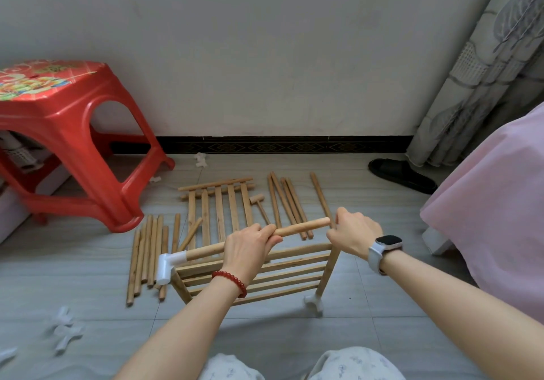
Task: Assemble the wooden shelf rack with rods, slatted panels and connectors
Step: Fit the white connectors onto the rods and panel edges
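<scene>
A slatted panel [288, 276] stands on its edge on the floor in front of me, with an upright post at each end. My left hand [250, 250] grips a wooden rod [303, 226] lying across above the panel. The rod's left end sits in a white elbow connector [167, 267] on top of the left post. The rod's right end is bare, just left of my right hand [353, 232]. That hand's fingers curl round the top of the right post [331, 264]; what is inside them is hidden. Another white connector [313, 303] sits at that post's foot.
A second slatted panel [219, 203] lies flat beyond, with a small wooden mallet [259, 203] beside it. Loose rods lie at left [147, 256] and right [287, 200]. White connectors [64, 329] are scattered at lower left. A red stool [67, 132] stands left, pink cloth [494, 203] right.
</scene>
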